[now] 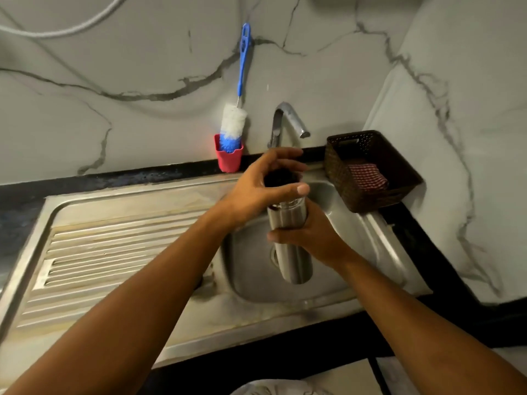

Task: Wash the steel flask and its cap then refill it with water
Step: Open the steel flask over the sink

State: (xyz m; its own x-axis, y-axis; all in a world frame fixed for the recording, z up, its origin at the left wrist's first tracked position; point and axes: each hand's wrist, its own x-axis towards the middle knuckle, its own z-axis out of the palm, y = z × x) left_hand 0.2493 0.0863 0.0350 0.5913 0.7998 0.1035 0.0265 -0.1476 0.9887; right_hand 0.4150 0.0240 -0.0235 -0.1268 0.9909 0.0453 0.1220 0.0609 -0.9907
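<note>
The steel flask (292, 246) stands nearly upright above the sink basin (356, 252). My right hand (310, 235) grips its body around the middle. At its top sits a dark cap (281, 179), and my left hand (262, 189) curls round it with fingers and thumb. The tap (288, 122) rises just behind the flask, with its spout turned to the right; no water shows at the spout.
A blue-handled bottle brush (235, 121) stands in a red cup (229, 158) against the marble wall, left of the tap. A brown woven basket (339, 166) with a red checked cloth (368, 175) sits right of the basin. The ribbed drainboard (114, 252) lies to the left.
</note>
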